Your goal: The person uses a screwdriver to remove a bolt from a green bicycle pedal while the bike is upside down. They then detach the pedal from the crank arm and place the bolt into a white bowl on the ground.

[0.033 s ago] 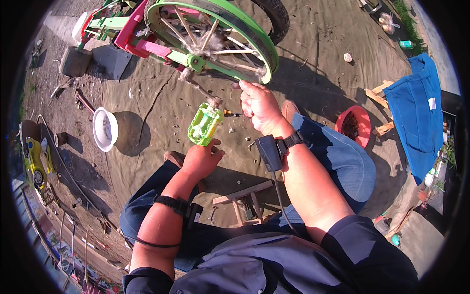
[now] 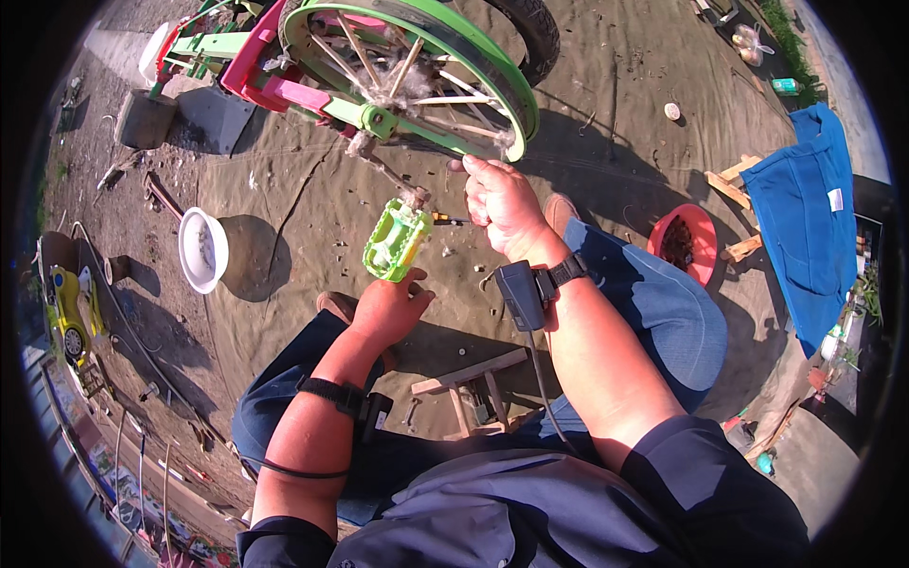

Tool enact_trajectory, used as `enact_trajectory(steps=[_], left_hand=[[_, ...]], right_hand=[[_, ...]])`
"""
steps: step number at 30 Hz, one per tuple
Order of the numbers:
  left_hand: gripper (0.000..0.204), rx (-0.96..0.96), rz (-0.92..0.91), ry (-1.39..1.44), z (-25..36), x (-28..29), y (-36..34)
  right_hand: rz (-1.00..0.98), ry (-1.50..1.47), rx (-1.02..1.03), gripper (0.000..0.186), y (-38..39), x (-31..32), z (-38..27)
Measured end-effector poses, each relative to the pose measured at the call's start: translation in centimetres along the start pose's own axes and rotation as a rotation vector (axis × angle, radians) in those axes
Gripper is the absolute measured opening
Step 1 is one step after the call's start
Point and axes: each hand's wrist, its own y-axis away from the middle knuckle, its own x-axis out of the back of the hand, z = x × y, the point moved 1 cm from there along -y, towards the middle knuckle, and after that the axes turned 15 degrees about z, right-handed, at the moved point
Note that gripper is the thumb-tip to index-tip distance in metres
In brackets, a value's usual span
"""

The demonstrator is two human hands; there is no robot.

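A green pedal [image 2: 396, 237] hangs on a rusty crank [image 2: 386, 173] beside a bike wheel [image 2: 516, 99] with a green rim, pale spokes and clumps of fluff at its hub. My left hand [image 2: 388, 308] is at the pedal's lower end, thumb apart and fingertips partly hidden behind it. My right hand [image 2: 497, 204] is curled at the lower edge of the wheel; what its fingers hold, if anything, is hidden. A small yellow-and-black tool [image 2: 448, 220] lies on the ground sheet between the hands.
The green-and-pink frame [image 2: 284, 91] extends to the upper left. A white basin [image 2: 203, 248] lies left, a red bowl [image 2: 701, 241] with dark contents right. A blue cloth [image 2: 795, 199] drapes a wooden stand. A wooden stool [image 2: 469, 369] is below my hands; a yellow toy car [image 2: 71, 312] is far left.
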Motion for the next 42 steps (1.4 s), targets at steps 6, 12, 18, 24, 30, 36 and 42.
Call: enact_trajectory(steps=[6, 12, 18, 24, 30, 36, 42], left_hand=[[0.039, -0.007, 0.006, 0.008, 0.0, 0.0, 0.0], [0.038, -0.008, 0.003, -0.017, -0.2, -0.1, 0.0], [0.038, 0.019, -0.010, -0.016, 0.0, -0.1, 0.0], [0.038, 0.020, -0.005, -0.016, 0.1, -0.1, 0.0], [0.038, 0.018, 0.002, 0.001, -0.2, -0.3, -0.1], [0.037, 0.016, -0.001, -0.002, -0.1, -0.3, -0.2], [0.038, 0.023, 0.001, 0.008, -0.2, -0.2, -0.1]], right_hand=[[0.019, 0.021, 0.016, 0.024, 0.2, -0.3, -0.1], [-0.004, 0.165, 0.219, 0.022, 0.8, -0.9, -0.3], [0.097, 0.723, 0.921, 0.021, 2.0, -2.1, -1.4], [0.107, 0.937, 1.253, 0.018, 2.7, -2.3, -1.6], [0.132, 0.947, 1.276, 0.017, 2.7, -2.4, -0.9], [0.059, 0.383, 0.584, 0.021, 1.0, -1.4, -0.2], [-0.014, 0.056, -0.076, 0.024, 1.6, -1.5, -1.4]])
